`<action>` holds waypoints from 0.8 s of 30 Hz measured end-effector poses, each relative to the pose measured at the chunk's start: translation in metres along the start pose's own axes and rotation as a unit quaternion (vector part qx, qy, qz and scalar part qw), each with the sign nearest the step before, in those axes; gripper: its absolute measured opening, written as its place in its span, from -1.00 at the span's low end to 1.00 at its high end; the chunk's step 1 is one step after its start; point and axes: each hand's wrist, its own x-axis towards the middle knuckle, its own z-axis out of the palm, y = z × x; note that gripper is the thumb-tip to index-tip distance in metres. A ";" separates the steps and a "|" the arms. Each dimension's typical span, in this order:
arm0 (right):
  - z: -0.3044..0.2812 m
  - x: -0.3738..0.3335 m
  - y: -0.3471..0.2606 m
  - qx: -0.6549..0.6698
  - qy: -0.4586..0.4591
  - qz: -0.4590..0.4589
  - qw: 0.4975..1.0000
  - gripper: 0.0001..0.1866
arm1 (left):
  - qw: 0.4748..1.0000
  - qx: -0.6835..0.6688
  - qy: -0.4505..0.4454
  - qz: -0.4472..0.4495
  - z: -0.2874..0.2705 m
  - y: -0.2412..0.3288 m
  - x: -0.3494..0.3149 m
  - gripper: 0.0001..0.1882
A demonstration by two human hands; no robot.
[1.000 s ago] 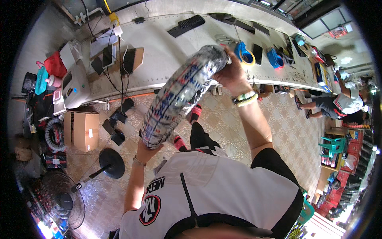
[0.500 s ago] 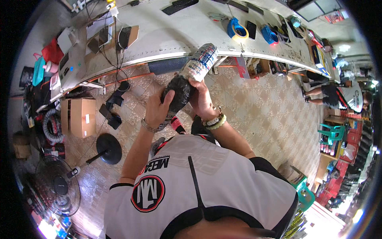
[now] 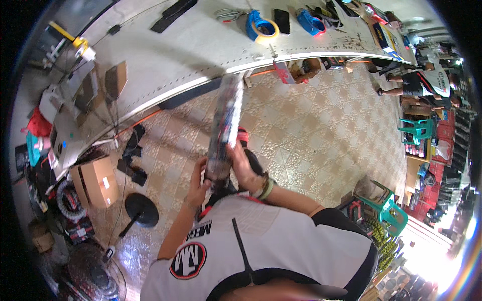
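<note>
A long wrapped package (image 3: 227, 113) stands tilted in front of my body, its far end close to the bench edge. It has a pale, printed-looking, shiny surface and a darker near end; motion blurs its details. My left hand (image 3: 198, 184) grips the near end from the left, thumb along its side. On the opposite side my right hand (image 3: 242, 166) closes around the package a little higher up, its fingers partly hidden. Bracelets (image 3: 264, 186) circle my right wrist.
Ahead runs a long white workbench (image 3: 186, 57) holding two blue tape dispensers (image 3: 258, 25), a black phone (image 3: 282, 21) and scissors (image 3: 231, 15). A cardboard box (image 3: 96, 181), round black base (image 3: 141, 209) and fan (image 3: 90, 273) stand left. Green stools (image 3: 392, 216) and another person (image 3: 427, 83) are right.
The package has swung more upright and closer to my body, with both hands lower on it. My view has shifted, so the bench things appear further left.
</note>
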 end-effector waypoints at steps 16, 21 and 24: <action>-0.267 0.353 -0.110 -0.561 0.193 -0.343 0.728 -0.51 | 0.910 0.160 0.193 -0.330 0.066 -0.357 0.155 -0.04; -0.268 0.494 -0.195 -0.717 0.318 -0.075 0.615 0.30 | 0.864 0.254 0.156 -0.406 0.053 -0.411 0.166 0.06; -0.262 0.534 -0.196 -0.745 0.296 0.066 0.594 0.45 | 0.841 0.350 0.143 -0.387 0.047 -0.436 0.158 -0.04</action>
